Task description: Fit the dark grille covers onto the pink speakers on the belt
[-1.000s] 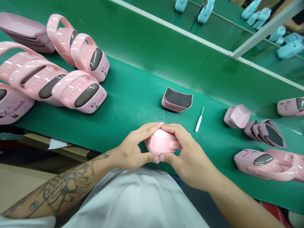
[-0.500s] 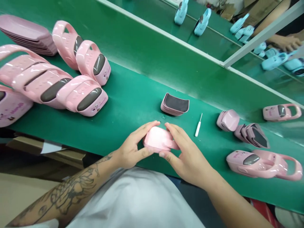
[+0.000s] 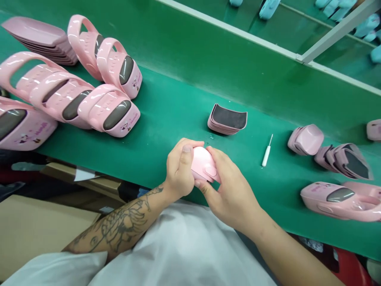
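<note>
The left hand (image 3: pixel 180 169) and right hand (image 3: pixel 232 190) are closing their curled fingers firmly around a pink plastic shell (image 3: pixel 203 162), seemingly pressing its parts together over the green conveyor belt (image 3: pixel 166 111), with a stack of grey-lined pink inserts (image 3: pixel 228 119) lying just beyond the fingertips

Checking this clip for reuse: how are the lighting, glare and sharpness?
In the head view, glare streaks the glossy pink cases, and the green belt has a pale sheen; shadows beneath the cases stay soft; the left hand, right hand and held pink piece look sharp, without obvious blur.
</note>
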A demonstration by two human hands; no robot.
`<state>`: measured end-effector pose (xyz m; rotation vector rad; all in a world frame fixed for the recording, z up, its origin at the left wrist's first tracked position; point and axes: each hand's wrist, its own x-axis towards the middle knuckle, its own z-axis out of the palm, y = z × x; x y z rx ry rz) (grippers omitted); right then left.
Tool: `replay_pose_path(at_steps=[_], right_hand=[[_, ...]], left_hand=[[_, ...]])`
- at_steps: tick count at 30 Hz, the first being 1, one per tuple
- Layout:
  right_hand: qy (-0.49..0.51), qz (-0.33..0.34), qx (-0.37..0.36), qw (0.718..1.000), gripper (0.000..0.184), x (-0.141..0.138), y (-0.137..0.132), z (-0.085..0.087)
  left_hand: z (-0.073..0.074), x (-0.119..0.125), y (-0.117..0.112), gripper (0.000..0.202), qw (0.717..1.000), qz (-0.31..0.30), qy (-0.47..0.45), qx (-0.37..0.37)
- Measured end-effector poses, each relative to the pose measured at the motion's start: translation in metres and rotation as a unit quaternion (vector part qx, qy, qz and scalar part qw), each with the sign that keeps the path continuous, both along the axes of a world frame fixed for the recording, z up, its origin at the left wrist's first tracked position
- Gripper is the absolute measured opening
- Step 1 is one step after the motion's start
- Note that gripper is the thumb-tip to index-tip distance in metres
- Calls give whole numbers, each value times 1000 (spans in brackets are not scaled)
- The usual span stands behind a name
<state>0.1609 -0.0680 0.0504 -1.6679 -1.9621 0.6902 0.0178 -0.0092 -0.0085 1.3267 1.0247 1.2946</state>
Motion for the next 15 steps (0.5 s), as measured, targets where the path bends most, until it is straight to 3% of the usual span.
replay_pose_path(at_steps=[7,12,15], right_hand=[[36,8,42,998,65,-1,-3,-9],[60,54,35,996,70,11,0,-10],[59,61,42,995,72,14,2,-10]], left_hand=[[7,-3,4,61,995,-33,-58,-79],[8,-8,9,52,995,-82,-57,8],[6,-4,9,54,997,-66,-50,4]])
